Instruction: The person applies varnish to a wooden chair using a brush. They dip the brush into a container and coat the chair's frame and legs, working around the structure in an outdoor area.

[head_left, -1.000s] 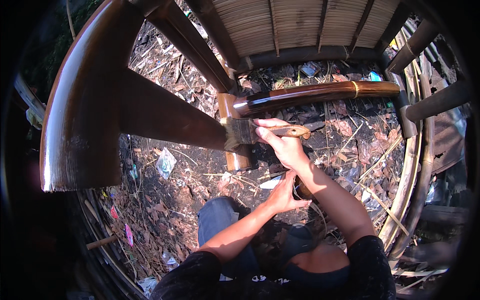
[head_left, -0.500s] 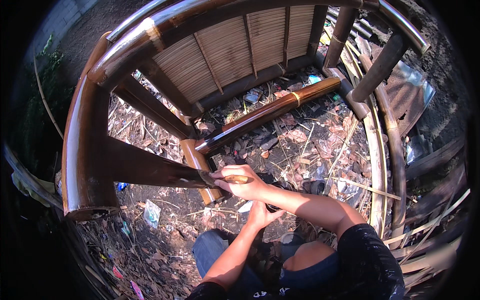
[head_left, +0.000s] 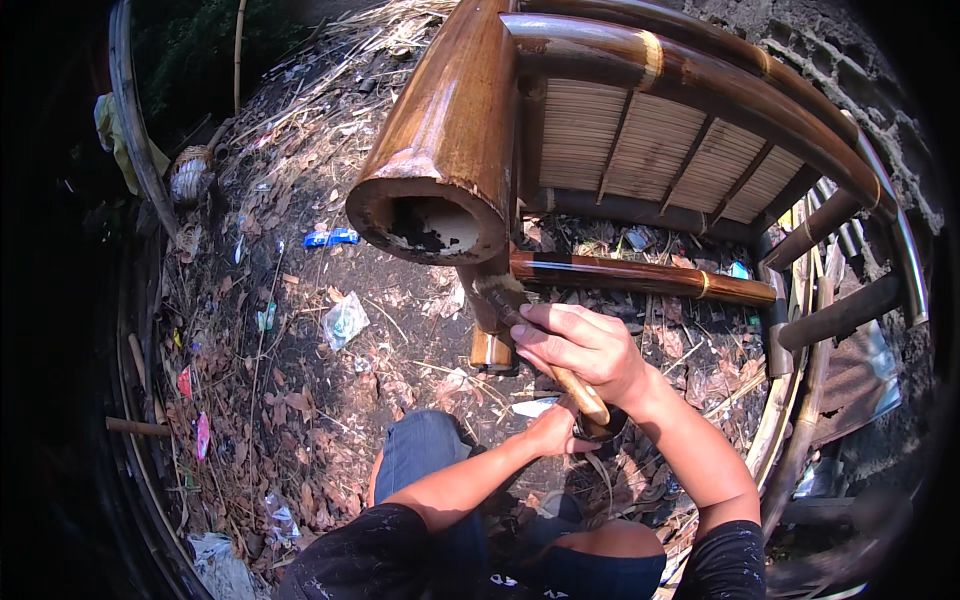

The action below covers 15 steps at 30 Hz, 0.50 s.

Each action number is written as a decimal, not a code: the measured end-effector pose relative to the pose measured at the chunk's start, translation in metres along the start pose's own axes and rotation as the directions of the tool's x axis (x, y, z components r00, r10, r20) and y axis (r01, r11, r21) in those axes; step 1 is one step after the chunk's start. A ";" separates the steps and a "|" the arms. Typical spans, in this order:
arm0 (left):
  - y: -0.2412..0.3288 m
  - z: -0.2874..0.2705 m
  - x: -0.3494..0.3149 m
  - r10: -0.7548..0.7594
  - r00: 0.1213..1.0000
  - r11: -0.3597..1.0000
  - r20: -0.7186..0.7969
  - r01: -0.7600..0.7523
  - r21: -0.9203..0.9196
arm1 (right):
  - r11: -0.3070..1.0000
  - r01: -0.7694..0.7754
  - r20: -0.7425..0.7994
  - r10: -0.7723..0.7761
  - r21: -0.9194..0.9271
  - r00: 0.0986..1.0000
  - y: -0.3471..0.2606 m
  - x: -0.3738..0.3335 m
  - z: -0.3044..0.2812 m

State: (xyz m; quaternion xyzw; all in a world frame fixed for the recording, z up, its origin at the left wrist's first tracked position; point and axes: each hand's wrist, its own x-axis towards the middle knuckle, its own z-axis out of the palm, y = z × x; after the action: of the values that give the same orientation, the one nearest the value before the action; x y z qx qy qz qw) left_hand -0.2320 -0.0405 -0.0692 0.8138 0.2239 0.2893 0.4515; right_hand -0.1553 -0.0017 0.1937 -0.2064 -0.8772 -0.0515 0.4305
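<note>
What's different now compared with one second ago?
The brush in the right hand has swung: its handle pointed rightward and now points lower right. The thick bamboo post sits further right in view, showing its hollow end; post or camera may have moved. Both grips stay: brush in the right, dark container in the left hand.

Brown bamboo frame [head_left: 730, 86], honey-tan paintbrush handle [head_left: 583, 396]

The bamboo tube [head_left: 440, 110] is amber-brown with darker streaks and a whitish sheen; its hollow end [head_left: 430, 222] has a dark brown rim, with black blotches over greyish cream inside. The crossbar [head_left: 610, 277] runs from near-black to reddish brown, ringed by a pale yellow band [head_left: 705, 285]. Fine tan stripes fill the slatted panel [head_left: 655, 140], divided by dark brown strips [head_left: 617, 145]. The round container [head_left: 605, 428] looks dark. The jeans [head_left: 420, 455] are faded blue; the shirt [head_left: 365, 545] is black with pale marks. One wrapper [head_left: 331, 238] is bright blue, another [head_left: 203, 436] pink.
</note>
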 end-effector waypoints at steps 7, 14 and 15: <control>0.013 0.004 0.002 0.015 1.000 0.999 0.007 -0.015 -0.043 | 0.966 0.207 0.354 -0.141 -0.154 0.925 0.001 0.006 0.004; 0.003 0.003 -0.003 0.042 0.999 0.998 -0.026 -0.043 -0.043 | 0.939 0.287 0.251 -0.236 -0.190 0.939 -0.004 0.030 -0.004; 0.005 0.008 -0.002 0.037 0.999 0.997 -0.031 -0.039 -0.071 | 0.942 0.277 0.332 -0.204 -0.191 0.921 -0.003 0.021 -0.006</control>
State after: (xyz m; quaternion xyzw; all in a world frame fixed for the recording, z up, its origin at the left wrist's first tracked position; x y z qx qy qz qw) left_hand -0.2273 -0.0491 -0.0686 0.7968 0.2047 0.3179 0.4713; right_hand -0.1633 0.0006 0.2137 -0.1512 -0.9399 -0.1747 0.2516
